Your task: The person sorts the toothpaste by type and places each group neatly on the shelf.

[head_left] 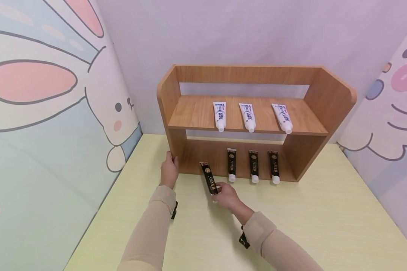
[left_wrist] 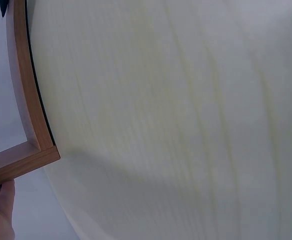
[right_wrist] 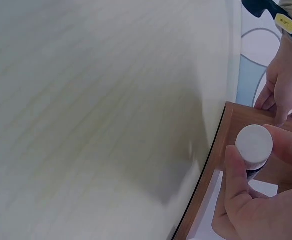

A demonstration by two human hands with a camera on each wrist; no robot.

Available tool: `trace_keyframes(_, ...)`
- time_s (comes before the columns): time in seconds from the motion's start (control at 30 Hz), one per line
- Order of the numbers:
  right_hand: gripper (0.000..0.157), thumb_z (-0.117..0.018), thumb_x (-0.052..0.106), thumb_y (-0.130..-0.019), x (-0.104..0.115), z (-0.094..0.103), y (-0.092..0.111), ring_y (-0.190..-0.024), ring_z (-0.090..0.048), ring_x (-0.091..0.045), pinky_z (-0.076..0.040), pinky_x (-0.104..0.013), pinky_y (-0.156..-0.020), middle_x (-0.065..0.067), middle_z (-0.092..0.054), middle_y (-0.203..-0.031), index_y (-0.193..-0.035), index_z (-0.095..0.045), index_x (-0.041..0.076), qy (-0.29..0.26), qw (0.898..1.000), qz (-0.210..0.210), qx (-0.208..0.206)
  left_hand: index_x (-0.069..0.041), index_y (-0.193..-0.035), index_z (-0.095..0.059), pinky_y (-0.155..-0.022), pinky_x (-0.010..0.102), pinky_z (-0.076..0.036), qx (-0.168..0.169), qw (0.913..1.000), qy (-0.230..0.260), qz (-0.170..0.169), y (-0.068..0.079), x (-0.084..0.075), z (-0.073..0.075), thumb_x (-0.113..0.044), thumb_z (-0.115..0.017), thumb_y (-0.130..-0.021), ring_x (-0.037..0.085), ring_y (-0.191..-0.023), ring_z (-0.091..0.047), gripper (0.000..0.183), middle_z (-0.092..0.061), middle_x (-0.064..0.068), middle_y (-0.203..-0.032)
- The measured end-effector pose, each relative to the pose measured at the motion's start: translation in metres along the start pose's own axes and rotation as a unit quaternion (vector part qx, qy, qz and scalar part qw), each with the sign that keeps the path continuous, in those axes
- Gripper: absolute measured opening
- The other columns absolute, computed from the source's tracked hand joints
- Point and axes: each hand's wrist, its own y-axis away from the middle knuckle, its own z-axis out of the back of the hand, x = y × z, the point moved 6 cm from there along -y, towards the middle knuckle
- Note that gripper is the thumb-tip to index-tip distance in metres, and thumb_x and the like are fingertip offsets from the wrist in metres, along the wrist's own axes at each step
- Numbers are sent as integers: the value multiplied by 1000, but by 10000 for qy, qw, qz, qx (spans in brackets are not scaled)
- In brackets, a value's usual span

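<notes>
My right hand (head_left: 228, 196) pinches a black toothpaste tube (head_left: 208, 178) near its white cap (right_wrist: 254, 144), between thumb and fingers. The tube slants in front of the lower shelf, its flat end overlapping the shelf's front edge in the head view. My left hand (head_left: 169, 171) holds the left side panel of the wooden shelf unit (head_left: 180, 146), low down near its front edge. In the left wrist view only part of that hand (left_wrist: 2, 212) shows against the wood. Three more black tubes, one of them a toothpaste tube (head_left: 231, 165), lie on the lower shelf, caps forward.
Three white toothpaste tubes, including one in the middle (head_left: 247, 116), lie on the upper shelf (head_left: 196, 113) with caps at its front edge. The unit stands on a pale yellow table (head_left: 312, 218) against a wall (head_left: 224, 34). Walls with cartoon animals rise on both sides.
</notes>
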Motion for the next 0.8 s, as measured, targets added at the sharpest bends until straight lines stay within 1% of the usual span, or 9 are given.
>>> trace_keyframes(0.2, 58, -71, -1, -84, -3, 3, -8, -81, -56, -23, -51, -32, -64, -14, -59, -100, -137, -48, -6, -69, 9996, -174, -211, -2, -116, -46, -76, 51, -53, -78, 9999, -87, -63, 0, -2, 2, -13, -50, -103, 37, -92, -65, 18, -64, 25, -108)
trace_keyframes(0.37, 58, -71, -1, -84, -3, 6, -17, -82, -57, -23, -51, -33, -65, -15, -60, -101, -137, -47, -6, 55, 9991, -136, -405, -2, -116, -46, -76, 51, -53, -88, 9999, -107, -68, 0, -2, 1, -13, -49, -103, 37, -90, -65, 18, -64, 25, -107)
trace_keyframes(0.6, 60, -71, 1, -84, 1, 10, -28, -88, -58, -26, -53, -35, -71, -18, -60, -106, -138, -46, -8, 221, 9981, -138, -555, -3, -118, -46, -79, 51, -53, -91, 9999, -76, -44, 0, -2, 1, -13, -50, -103, 37, -94, -65, 18, -64, 25, -110)
trace_keyframes(0.8, 55, -70, 0, -84, 3, 13, -36, -89, -59, -27, -52, -37, -72, -18, -61, -106, -135, -49, -7, 146, 9978, -109, -645, -2, -117, -46, -79, 51, -53, -112, 9999, -68, -100, 0, -1, 1, -13, -50, -103, 38, -93, -65, 18, -64, 25, -109)
